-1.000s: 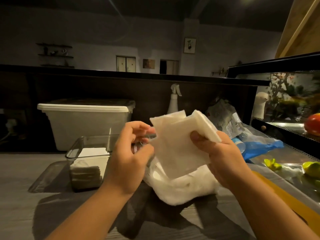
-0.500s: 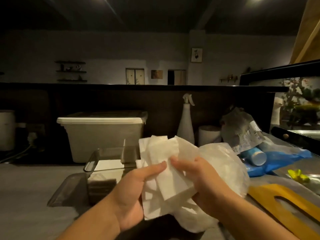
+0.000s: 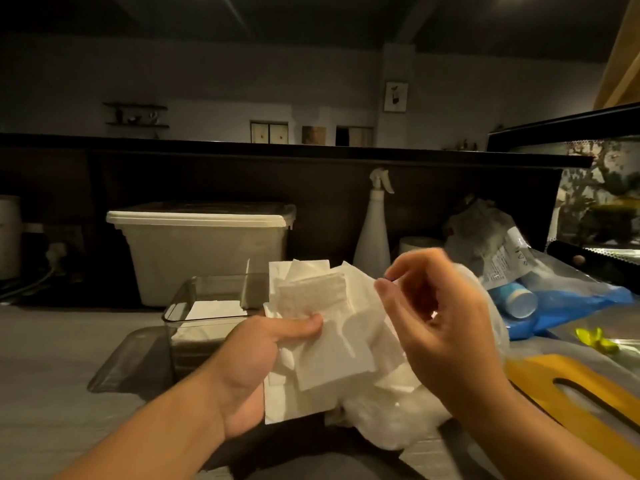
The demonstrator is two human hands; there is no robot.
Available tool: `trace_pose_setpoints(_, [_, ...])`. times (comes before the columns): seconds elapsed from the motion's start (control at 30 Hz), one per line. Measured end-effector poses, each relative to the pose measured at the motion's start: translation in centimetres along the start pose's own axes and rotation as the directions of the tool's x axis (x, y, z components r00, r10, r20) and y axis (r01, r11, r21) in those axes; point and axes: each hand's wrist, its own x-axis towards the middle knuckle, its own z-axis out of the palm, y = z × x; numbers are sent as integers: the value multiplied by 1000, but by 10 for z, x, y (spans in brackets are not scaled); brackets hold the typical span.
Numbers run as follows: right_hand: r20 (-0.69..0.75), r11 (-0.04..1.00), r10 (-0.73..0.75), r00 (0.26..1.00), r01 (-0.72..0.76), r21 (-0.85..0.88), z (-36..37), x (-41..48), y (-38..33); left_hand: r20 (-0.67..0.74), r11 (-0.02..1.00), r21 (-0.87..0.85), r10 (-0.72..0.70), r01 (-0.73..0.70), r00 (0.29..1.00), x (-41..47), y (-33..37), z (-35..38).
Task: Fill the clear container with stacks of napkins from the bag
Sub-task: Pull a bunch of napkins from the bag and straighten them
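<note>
Napkins (image 3: 322,327) pinched in left hand (image 3: 249,372) fingers (thumb on top); right hand (image 3: 446,327) fingers loose, empty.

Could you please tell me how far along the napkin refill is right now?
Partly done: the clear container already holds some napkins but has room above them. In hand: the left hand grips a loose, uneven bunch of napkins; the right hand is open beside it. Left: squaring and loading this bunch, then more from the bag.
</note>
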Motion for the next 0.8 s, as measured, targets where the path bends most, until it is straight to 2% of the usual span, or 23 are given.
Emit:
trace_pose_setpoints(0.13, [203,996,53,978,-36,-84,7,-5,-5,-45,992,121,23,-17,999,1,-7,1])
trace_pose_setpoints(0.27, [279,988,130,952,-102,-111,16,-8,3,-42,968,249,46,-34,998,4,-13,4])
trace_pose_setpoints(0.37, [285,992,108,952,-85,-91,16,-9,4,-26,968,250,24,-17,999,4,-16,5])
trace_pose_setpoints(0.5, [254,997,27,967,-6,-80,17,-10,5,-76,975,221,28,-10,997,7,-17,1])
trace_pose_setpoints(0.57, [223,998,27,975,-14,-60,16,-10,5,-87,976,219,28,-8,996,7,-16,1])
trace_pose_setpoints(0.8, [174,997,4,985,9,-73,14,-8,5,23,992,125,12,-15,1000,4,-14,5])
